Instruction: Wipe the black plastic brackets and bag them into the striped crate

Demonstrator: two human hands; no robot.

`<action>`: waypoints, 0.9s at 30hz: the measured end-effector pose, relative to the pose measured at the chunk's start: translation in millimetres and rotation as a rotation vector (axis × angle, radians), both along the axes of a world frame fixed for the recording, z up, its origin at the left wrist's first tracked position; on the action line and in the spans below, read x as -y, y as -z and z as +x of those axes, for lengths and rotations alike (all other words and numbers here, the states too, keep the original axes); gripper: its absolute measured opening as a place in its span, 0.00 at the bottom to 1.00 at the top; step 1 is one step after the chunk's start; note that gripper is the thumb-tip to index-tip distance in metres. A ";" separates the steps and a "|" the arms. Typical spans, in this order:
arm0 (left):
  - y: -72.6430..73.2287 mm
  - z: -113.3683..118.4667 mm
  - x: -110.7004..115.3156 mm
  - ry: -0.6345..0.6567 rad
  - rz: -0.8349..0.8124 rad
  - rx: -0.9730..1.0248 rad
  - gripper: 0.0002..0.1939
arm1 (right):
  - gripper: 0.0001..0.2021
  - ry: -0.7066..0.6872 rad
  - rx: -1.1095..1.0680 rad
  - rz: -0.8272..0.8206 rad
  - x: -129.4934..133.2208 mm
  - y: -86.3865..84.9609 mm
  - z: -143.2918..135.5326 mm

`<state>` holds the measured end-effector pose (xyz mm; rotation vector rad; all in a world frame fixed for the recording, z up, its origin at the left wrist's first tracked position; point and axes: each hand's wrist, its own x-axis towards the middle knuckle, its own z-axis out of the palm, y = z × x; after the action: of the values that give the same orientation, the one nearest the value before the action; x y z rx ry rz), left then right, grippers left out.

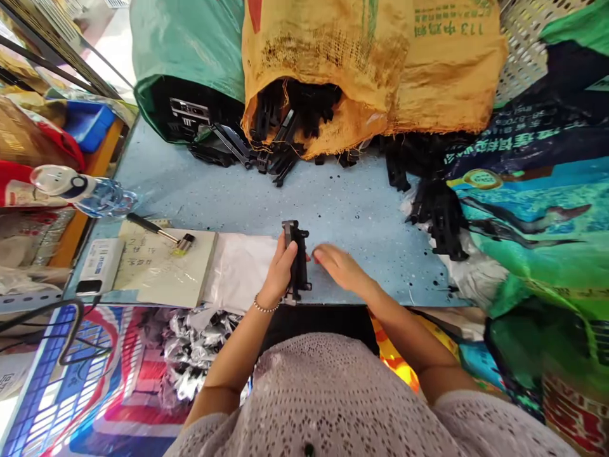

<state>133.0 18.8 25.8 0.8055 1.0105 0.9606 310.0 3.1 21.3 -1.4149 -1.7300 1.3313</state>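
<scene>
A long black plastic part (300, 263) stands lengthwise near the table's front edge, gripped along its left side by my left hand (278, 273). The thumb lies over the part and the wrist wears a beaded bracelet. Just right of the part is my right hand (340, 268), a little blurred, its fingers curled together with the tips close to the part's edge. Whether those fingers hold something small cannot be made out. Under my left hand a white sheet (240, 263) covers the table.
Sacks of black parts lie at the back: a green sack (190, 44) and an orange sack (371, 70). More black parts (442, 216) pile up at right. Left are a brush (159, 233), a cardboard pad (190, 273), a white device (99, 266) and a clear bottle (104, 197).
</scene>
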 end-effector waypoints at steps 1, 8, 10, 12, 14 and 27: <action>-3.2 -2.0 4.0 0.023 0.002 -0.042 0.29 | 0.23 0.046 0.151 0.164 -8.5 -4.6 5.1; -14.8 3.5 0.5 -0.054 0.012 -0.114 0.23 | 0.25 -0.072 0.413 0.446 -42.8 -6.4 -1.5; -14.2 2.8 -7.7 -0.121 0.024 -0.127 0.21 | 0.24 -0.134 0.376 0.448 -25.5 -4.5 -10.6; -10.5 -0.4 -14.4 -0.147 0.021 -0.141 0.20 | 0.22 -0.228 0.370 0.484 -3.6 -2.3 -15.9; -2.2 -3.3 -18.8 -0.135 0.028 -0.156 0.21 | 0.20 -0.242 0.401 0.432 10.2 0.1 -15.6; 38.7 53.5 6.4 0.074 0.190 -0.685 0.29 | 0.25 0.011 0.733 0.548 -242.2 -5.2 -58.0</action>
<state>186.5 12.4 -12.9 1.3734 1.4719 0.7297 252.0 245.3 26.5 -1.6565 -2.2851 0.2467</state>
